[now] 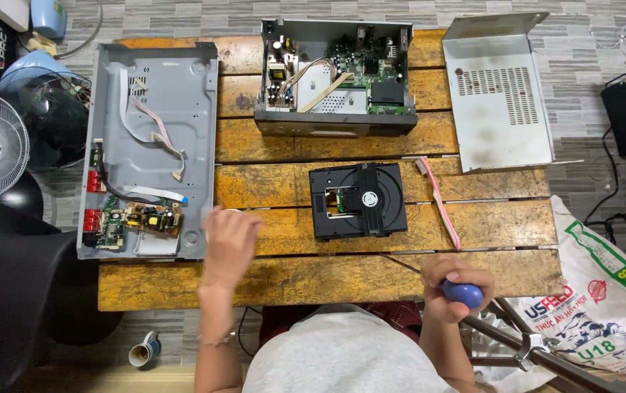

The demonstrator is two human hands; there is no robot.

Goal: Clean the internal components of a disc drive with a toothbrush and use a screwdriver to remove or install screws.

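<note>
Right grip: our right hand [453, 290], nearest the lens, is wrapped tight round a blue screwdriver handle [463, 293] at the table [327, 280] edge.
Left grip: our left hand [230, 239] rests loosely curled, holding nothing we can make out, just beside the grey chassis [175, 94].
Done: we judge both players opened, the cover [498, 91] set aside, the black disc drive [357, 201] lifted out, lying between our grips.
Left: boards remain in the second unit [336, 73].
Hidden: screwdriver tip; left fingertips, blurred.
</note>
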